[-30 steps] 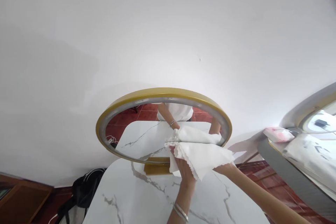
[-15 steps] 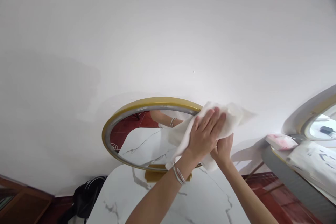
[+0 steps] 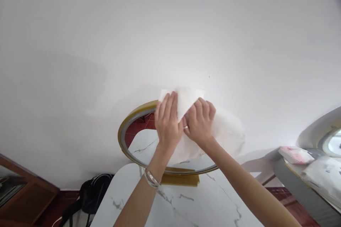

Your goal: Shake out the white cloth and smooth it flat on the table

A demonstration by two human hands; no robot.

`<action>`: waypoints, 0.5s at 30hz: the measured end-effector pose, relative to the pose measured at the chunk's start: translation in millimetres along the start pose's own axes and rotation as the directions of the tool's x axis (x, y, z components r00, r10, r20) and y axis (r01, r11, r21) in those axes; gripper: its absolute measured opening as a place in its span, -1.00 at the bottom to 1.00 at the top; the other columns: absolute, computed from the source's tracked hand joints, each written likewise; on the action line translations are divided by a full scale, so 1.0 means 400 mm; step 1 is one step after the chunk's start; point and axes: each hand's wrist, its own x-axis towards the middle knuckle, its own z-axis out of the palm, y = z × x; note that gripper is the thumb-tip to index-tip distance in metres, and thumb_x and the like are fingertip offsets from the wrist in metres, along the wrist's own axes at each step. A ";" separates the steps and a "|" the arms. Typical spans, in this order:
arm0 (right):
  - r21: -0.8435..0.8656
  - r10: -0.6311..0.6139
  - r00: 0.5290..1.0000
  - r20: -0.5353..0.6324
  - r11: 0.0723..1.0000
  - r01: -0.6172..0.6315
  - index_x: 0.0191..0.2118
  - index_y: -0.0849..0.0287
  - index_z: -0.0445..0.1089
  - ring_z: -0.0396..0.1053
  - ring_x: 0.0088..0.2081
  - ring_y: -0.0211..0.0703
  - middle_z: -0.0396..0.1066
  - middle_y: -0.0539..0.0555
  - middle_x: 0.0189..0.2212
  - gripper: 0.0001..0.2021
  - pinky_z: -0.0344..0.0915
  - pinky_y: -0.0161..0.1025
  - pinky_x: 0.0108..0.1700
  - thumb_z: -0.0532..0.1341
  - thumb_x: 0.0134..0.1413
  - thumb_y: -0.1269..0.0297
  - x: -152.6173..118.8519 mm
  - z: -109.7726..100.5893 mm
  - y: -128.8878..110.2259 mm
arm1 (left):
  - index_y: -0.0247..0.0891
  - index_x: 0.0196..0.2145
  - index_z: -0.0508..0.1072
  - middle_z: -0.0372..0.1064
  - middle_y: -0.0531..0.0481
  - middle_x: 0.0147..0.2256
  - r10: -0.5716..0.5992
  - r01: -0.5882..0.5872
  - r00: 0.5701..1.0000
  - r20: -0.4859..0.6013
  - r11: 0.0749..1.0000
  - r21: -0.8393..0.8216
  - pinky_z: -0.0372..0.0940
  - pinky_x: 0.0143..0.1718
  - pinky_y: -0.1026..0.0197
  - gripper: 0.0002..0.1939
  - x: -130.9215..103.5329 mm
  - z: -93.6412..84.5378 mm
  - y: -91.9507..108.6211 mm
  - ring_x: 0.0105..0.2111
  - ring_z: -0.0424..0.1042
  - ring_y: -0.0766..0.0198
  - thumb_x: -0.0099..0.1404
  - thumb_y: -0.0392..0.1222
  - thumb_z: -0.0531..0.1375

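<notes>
A gold-framed oval mirror (image 3: 121, 136) stands on a gold base (image 3: 181, 180) on a white marbled table (image 3: 119, 198). Across its top and right side hangs a white cloth (image 3: 226, 131). My left hand (image 3: 168, 122), with a silver bracelet at the wrist, presses the cloth at the mirror's upper edge, fingers pointing up and holding it. Just to its right, my right hand (image 3: 199, 118) has its fingers curled round the cloth. The hands nearly touch, and the cloth hides much of the glass.
A black bag (image 3: 93, 193) is at the lower left, near a brown wooden piece of furniture (image 3: 29, 198). To the right, another table (image 3: 301, 184) bears a pink and white packet (image 3: 296, 155), a white bag (image 3: 325, 177) and a second round mirror (image 3: 323, 145).
Both hands have moved left along the mirror's top with the cloth. They were overlapping and are now side by side. The view has shifted slightly.
</notes>
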 end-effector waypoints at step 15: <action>0.516 -0.521 0.711 0.472 0.817 0.256 0.10 0.13 0.34 0.23 0.16 -0.20 0.35 0.02 0.12 -0.69 0.18 -0.27 0.17 0.08 0.27 0.36 -0.269 0.123 -0.208 | -0.35 0.30 0.05 0.04 -0.34 0.28 -0.346 0.342 0.934 0.088 0.938 0.057 0.13 0.21 -0.19 -0.44 -0.529 -0.020 -0.208 0.31 -0.04 -0.08 0.39 -0.21 -0.02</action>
